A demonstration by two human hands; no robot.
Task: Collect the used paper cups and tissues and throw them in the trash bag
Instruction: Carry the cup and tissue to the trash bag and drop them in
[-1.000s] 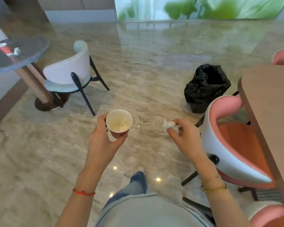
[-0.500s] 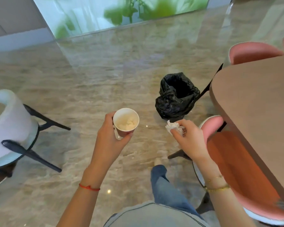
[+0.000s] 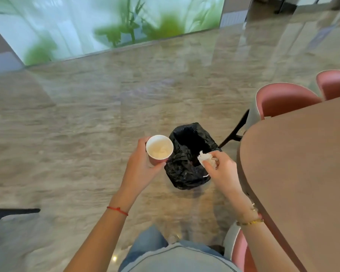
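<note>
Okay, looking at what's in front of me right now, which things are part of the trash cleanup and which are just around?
Part of the job:
- paper cup, held in the left hand, with something white crumpled inside
- crumpled tissue, pinched by the right hand
- black trash bag on the floor, mouth open

Just around:
- brown table
- pink chairs
- marble floor
</note>
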